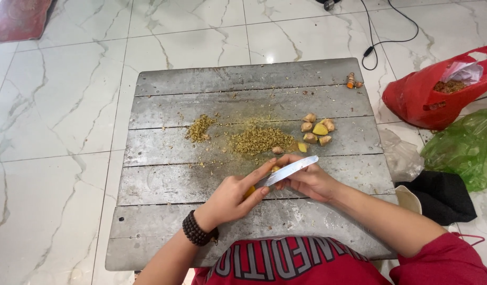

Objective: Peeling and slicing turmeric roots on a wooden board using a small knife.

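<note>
Head view shows us both hands meeting over a grey wooden board [164,182] laid on a white marble floor [53,121]. Our left hand [230,198] closes around a small yellow-orange root piece [249,191], mostly hidden between fingers and thumb, with the forefinger stretched forward along it. Our right hand [306,179] grips the handle end of a knife [291,170], whose pale blade lies flat across the piece and points to the right. The two hands touch at the fingertips. A dark bead bracelet [196,228] sits on the left wrist.

Just beyond the hands lies a heap of peelings [262,140], with a smaller heap [200,128] to its left. To the right of the big heap sits a cluster of cut root chunks [317,132]. One more small orange bit [352,81] rests near the board's far right corner. Off the board to the right we see a red bag [423,100], a green bag [462,150] and a black cable [383,39]
</note>
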